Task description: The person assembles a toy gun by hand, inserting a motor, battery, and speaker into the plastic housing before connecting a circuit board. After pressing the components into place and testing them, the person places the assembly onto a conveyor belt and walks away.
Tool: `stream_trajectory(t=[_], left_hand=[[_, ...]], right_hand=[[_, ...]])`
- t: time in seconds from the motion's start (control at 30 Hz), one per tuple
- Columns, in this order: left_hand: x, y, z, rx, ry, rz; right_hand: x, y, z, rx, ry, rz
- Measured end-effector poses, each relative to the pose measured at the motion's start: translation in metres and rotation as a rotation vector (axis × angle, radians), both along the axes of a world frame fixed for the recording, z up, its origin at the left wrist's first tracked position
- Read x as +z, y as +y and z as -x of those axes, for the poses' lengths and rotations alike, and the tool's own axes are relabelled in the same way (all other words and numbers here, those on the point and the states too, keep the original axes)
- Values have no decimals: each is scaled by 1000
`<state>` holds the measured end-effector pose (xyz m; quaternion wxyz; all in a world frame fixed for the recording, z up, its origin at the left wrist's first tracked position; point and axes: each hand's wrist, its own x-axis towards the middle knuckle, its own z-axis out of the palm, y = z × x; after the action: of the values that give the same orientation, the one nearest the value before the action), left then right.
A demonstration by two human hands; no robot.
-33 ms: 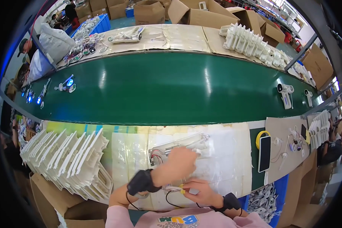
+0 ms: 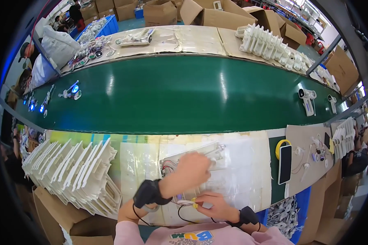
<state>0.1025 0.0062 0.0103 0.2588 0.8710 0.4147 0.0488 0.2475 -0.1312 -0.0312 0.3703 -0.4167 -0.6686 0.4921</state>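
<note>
My left hand (image 2: 192,170) is closed over a white plastic housing (image 2: 173,158) on the work mat, its fingers curled down. What those fingers grip, if anything, is hidden beneath the hand. Red and dark wires (image 2: 167,165) show at the housing's left end, and a clear or whitish part (image 2: 221,148) sticks out at its upper right end. Nearer to me, my right hand (image 2: 217,207) pinches a small yellow piece (image 2: 195,203) between thumb and fingers. Pale wires (image 2: 185,202) run left from that piece, under my left wrist.
White plastic shells (image 2: 73,171) stand stacked at the left. A green conveyor (image 2: 163,94) crosses ahead, carrying white devices (image 2: 307,101) at right and blue-lit parts (image 2: 72,90) at left. A phone (image 2: 285,165), yellow tape roll (image 2: 281,148) and blue bin (image 2: 302,212) are at the right.
My left hand has shifted slightly up and left, covering a silvery cylinder that showed beside it before. A purplish spot now shows below that hand. My right hand stays in place.
</note>
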Motion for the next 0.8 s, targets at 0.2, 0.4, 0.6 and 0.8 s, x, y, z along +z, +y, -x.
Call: stream_trajectory(t=[0.2, 0.4, 0.6, 0.8], left_hand=[[6, 54, 24, 97, 10, -256], [-13, 35, -20, 89, -220, -299], [-23, 29, -10, 35, -275, -192], [-33, 23, -2, -60, -528, -128]], right_hand=[[-8, 7, -4, 46, 82, 45], [-3, 34, -33, -747, 30, 108], [3, 60, -45, -907, 85, 187], [-3, 64, -47, -807, -59, 38]])
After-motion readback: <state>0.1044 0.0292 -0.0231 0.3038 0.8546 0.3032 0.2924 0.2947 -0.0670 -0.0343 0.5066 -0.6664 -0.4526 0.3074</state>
